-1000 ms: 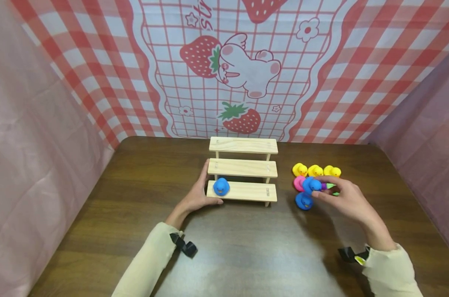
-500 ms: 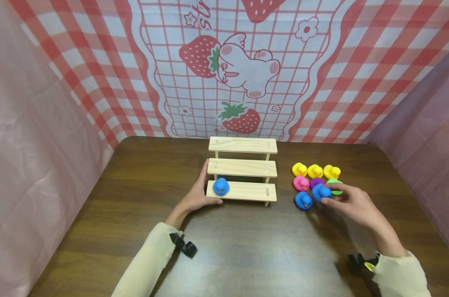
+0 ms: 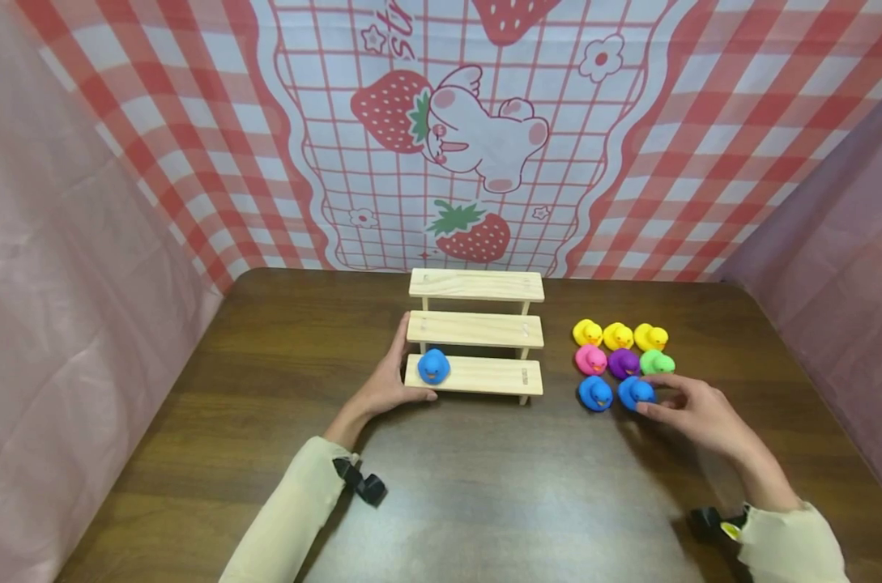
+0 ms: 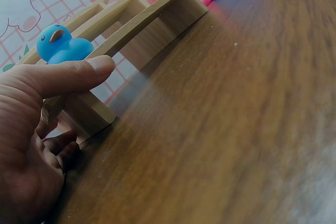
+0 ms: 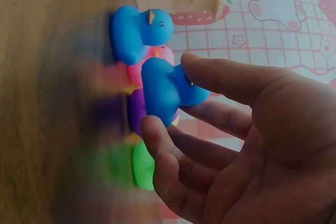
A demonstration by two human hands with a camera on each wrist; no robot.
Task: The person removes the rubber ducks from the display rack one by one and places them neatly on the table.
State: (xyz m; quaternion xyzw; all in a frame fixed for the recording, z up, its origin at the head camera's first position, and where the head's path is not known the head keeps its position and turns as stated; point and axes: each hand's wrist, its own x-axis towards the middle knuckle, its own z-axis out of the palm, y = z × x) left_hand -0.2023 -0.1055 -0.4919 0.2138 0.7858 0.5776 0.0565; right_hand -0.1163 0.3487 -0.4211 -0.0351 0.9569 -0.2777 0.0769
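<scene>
My left hand (image 3: 388, 379) holds the left end of a three-step wooden display stand (image 3: 475, 329); in the left wrist view the thumb (image 4: 79, 76) lies along the front of the lowest step and the fingers curl behind the side. On that step's left end sits a blue rubber duck (image 3: 434, 367). To the right, my right hand (image 3: 703, 413) pinches a second blue rubber duck (image 3: 636, 393) between thumb and fingers. Whether this duck touches the table I cannot tell. Just left of it stands a third blue duck (image 3: 596, 393).
Behind the blue ducks stand a pink duck (image 3: 590, 360), a purple duck (image 3: 624, 363) and a green duck (image 3: 657, 363). Farther back is a row of yellow ducks (image 3: 619, 336). A checked strawberry cloth (image 3: 470, 129) hangs behind the brown table (image 3: 448, 486).
My right hand has carried its blue duck right and toward me, from above the pink and purple ducks to beside the other blue duck. The left hand and stand have stayed put.
</scene>
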